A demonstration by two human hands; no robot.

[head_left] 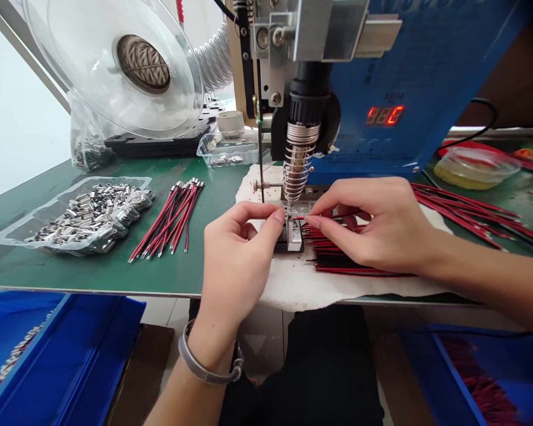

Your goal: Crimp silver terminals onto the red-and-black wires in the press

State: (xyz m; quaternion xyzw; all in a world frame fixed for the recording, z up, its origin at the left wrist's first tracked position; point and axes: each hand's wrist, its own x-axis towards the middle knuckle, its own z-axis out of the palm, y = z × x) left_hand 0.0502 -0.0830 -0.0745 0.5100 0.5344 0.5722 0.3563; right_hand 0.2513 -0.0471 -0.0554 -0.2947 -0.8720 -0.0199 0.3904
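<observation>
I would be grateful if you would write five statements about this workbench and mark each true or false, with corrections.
1. The right hand pinches a thin wire. True.
2. The grey bracelet is on the right wrist. False: it is on the left wrist.
3. The clear tray of small metal parts sits to the left of a pile of red and black wires. True.
4. The display on the blue machine is completely dark. False: red segments are lit on it.
5. The wires below the right hand lie on a white sheet. True.
</observation>
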